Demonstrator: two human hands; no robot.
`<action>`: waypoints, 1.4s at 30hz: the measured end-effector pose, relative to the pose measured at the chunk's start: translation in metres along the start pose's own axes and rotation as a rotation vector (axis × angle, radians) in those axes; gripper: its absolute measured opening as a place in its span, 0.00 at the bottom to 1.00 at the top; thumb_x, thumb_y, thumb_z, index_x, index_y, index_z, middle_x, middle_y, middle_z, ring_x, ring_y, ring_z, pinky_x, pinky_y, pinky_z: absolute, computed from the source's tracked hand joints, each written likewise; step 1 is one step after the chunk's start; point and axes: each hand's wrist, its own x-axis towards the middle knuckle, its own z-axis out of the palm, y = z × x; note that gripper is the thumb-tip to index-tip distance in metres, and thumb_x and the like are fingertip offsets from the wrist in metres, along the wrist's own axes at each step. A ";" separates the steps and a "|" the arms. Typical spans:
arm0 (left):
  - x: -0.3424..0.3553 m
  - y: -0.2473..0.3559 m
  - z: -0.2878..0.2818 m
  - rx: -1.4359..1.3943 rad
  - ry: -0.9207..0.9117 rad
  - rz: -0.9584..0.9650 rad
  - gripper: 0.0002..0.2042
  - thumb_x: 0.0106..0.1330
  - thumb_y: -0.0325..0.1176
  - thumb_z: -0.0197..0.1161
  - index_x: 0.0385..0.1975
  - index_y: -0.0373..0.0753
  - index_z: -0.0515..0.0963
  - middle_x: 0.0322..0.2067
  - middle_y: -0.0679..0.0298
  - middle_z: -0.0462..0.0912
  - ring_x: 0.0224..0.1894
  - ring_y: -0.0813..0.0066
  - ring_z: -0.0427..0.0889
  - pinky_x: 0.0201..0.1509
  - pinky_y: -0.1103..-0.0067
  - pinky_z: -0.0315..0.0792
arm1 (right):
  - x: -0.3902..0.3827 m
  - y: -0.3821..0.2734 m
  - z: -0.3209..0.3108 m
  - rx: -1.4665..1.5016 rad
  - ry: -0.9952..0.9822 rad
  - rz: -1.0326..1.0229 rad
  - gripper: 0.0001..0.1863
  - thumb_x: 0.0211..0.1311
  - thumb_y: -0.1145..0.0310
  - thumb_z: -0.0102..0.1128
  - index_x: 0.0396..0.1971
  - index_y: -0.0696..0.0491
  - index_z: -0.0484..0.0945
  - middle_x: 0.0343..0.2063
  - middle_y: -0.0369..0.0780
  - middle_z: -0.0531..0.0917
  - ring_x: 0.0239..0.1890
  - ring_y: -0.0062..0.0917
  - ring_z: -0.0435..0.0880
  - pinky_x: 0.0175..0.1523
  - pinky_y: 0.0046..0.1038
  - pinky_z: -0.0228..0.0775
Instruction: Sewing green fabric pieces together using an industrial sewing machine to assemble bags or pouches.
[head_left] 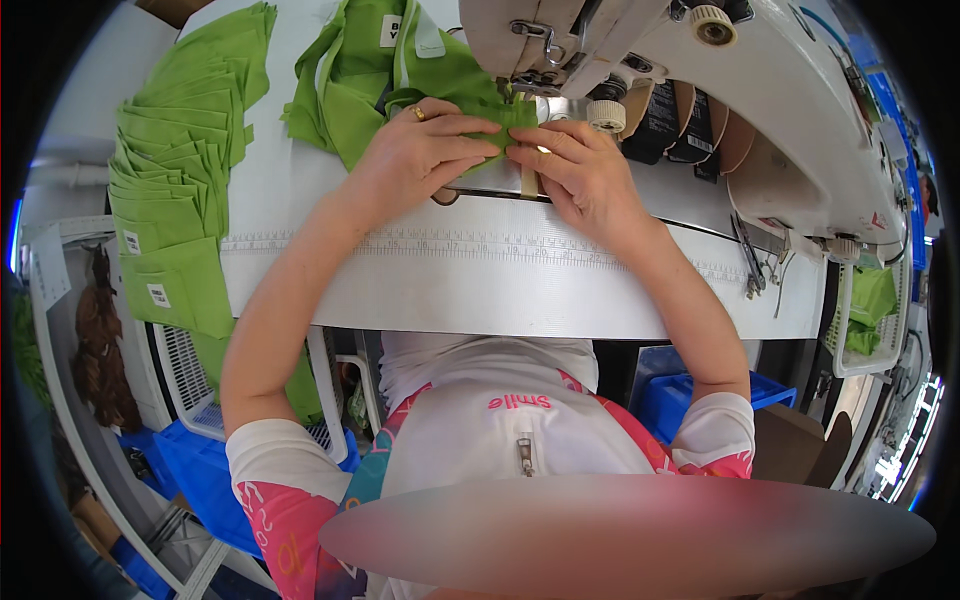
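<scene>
A bunched piece of green fabric (362,100) lies on the white table, its right end beside the needle area of a sewing machine (560,45). White labels and a pale strip show on it. My left hand (425,150), a ring on one finger, presses the cloth with its fingers drawn together. Close by on the right, my right hand (580,170) pinches the cloth's edge just in front of the machine's presser area. Its fingertips nearly meet those of my left hand. The needle itself is hidden from sight.
A fanned stack of green fabric pieces (180,170) covers the table's left side. Along the front runs a printed ruler scale (450,243). Thread snips (747,255) lie at the right. A white basket (868,320) with green cloth hangs at the right edge.
</scene>
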 end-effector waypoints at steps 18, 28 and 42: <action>0.037 -0.036 -0.008 0.069 0.062 0.149 0.06 0.56 0.33 0.64 0.33 0.46 0.83 0.38 0.68 0.83 0.41 0.68 0.79 0.51 0.72 0.71 | -0.002 -0.012 -0.009 -0.187 0.029 0.181 0.14 0.52 0.75 0.58 0.41 0.53 0.78 0.31 0.40 0.76 0.36 0.34 0.76 0.41 0.35 0.69; -0.003 -0.093 -0.047 0.497 0.348 -0.224 0.13 0.64 0.36 0.56 0.46 0.43 0.78 0.50 0.60 0.77 0.54 0.60 0.72 0.57 0.65 0.63 | 0.048 -0.051 0.034 -0.065 0.029 -0.051 0.26 0.54 0.62 0.63 0.50 0.61 0.70 0.54 0.48 0.72 0.56 0.42 0.71 0.56 0.37 0.67; -0.175 0.102 -0.067 0.084 0.744 -0.553 0.16 0.64 0.24 0.54 0.52 0.34 0.73 0.56 0.56 0.73 0.64 0.64 0.63 0.67 0.69 0.53 | -0.007 -0.130 0.003 0.271 0.009 -0.037 0.23 0.50 0.64 0.66 0.47 0.58 0.75 0.46 0.46 0.77 0.48 0.40 0.74 0.51 0.37 0.65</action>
